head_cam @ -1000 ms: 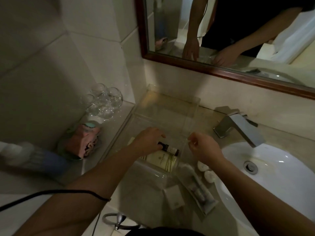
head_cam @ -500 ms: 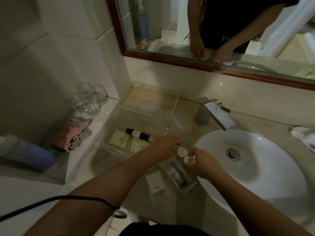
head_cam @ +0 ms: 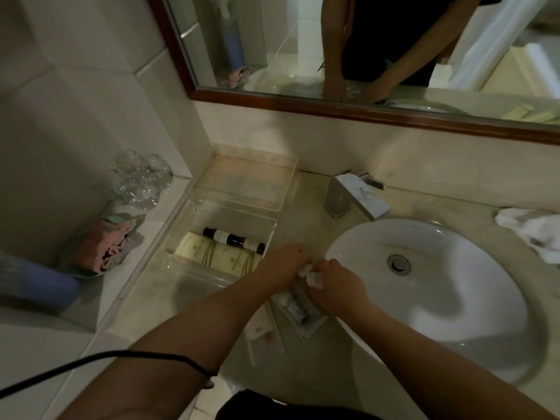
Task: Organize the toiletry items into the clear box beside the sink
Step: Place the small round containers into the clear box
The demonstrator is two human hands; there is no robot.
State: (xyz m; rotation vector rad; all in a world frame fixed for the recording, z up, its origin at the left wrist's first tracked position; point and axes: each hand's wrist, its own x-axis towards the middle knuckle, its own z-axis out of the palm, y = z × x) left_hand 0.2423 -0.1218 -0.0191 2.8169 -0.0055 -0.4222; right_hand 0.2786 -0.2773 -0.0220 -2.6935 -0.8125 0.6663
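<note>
Now that both hands have left the clear box (head_cam: 194, 237), left hand (head_cam: 286, 262) and right hand (head_cam: 336, 281) meet beside the sink (head_cam: 454, 298); their fingers close on small white pieces (head_cam: 309, 275). Two bottles (head_cam: 224, 251) already lie boxed; these pieces probably go next.

Dim bathroom: pale tiled walls (head_cam: 75, 95), wood-framed mirror (head_cam: 333, 110), marble counter (head_cam: 318, 353).

A single wide-angle view is provided, taken from head height and directed forward and steeply down over the counter (head_cam: 306, 368). The sink (head_cam: 472, 301) is framed at right, the box (head_cam: 209, 219) at centre left, the mirror (head_cam: 303, 107) at far top. Both forearms are seen entering from the near edge. Straight lines are bent toward the frame edges.
</note>
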